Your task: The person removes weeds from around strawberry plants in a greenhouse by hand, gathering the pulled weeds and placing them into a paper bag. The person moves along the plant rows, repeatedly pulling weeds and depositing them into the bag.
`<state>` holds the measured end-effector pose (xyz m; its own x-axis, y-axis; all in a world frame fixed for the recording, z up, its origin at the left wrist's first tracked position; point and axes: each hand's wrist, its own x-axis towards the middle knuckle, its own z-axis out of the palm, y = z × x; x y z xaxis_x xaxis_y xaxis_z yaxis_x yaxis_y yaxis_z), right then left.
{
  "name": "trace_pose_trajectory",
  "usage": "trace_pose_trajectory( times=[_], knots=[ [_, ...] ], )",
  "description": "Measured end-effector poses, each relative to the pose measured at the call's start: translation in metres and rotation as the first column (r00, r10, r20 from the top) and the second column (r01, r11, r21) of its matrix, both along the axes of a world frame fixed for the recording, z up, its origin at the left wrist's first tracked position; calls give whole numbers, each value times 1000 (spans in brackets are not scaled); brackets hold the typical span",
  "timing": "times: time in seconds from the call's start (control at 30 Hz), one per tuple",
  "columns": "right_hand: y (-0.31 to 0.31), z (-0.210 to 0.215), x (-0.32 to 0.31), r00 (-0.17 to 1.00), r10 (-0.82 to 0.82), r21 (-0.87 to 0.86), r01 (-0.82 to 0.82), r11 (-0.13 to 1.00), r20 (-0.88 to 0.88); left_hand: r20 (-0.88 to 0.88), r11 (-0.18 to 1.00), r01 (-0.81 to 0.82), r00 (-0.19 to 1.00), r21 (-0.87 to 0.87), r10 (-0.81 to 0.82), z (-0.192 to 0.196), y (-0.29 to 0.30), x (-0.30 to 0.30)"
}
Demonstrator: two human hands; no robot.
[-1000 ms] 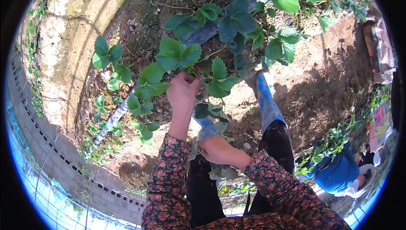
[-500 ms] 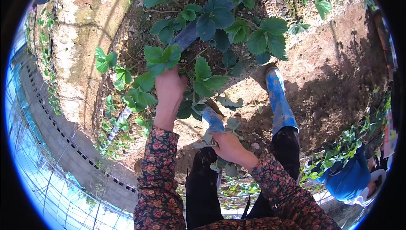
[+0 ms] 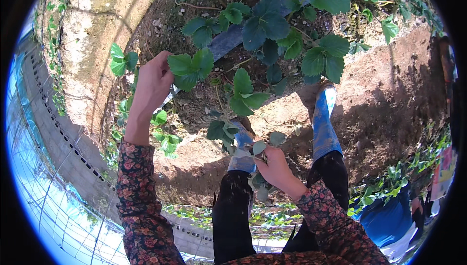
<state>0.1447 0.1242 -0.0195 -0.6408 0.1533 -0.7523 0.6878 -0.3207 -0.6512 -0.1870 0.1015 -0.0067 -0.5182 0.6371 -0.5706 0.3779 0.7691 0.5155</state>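
My left hand (image 3: 153,77) is among the strawberry plants on the raised soil bed, its fingers curled closed beside a bright green leaf cluster (image 3: 192,67). What those fingers hold, if anything, is hidden. Lower and to the right, in front of my legs, my right hand (image 3: 278,167) is closed on a few strawberry leaves (image 3: 259,147) by their thin stems. The leaves show pale greyish undersides, and some hang below the hand. Darker strawberry leaves (image 3: 265,24) spread over the bed ahead of me.
A flat grey strip (image 3: 226,42) runs along the bed under the leaves. My blue boots (image 3: 325,124) stand on bare soil (image 3: 389,94). At the lower right a person in blue (image 3: 389,219) bends near other plants. A pale wall (image 3: 53,114) curves along the left.
My left hand has moved left and slightly up, away from the middle of the plant. My right hand has shifted slightly right, still holding leaves. The plants sit farther right in view.
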Motion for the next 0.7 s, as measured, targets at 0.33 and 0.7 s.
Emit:
trace_pose_trajectory(
  times=[0.33, 0.7],
  knots=[
    [4, -2, -16, 878, -468, -108, 477, 872, 98, -357, 811, 578, 742, -89, -568, -43, 55, 55],
    [8, -8, -20, 642, -721, -92, 760, 644, 261, 154, 441, -884, 463, 156, 873, -40, -60, 98]
  ],
)
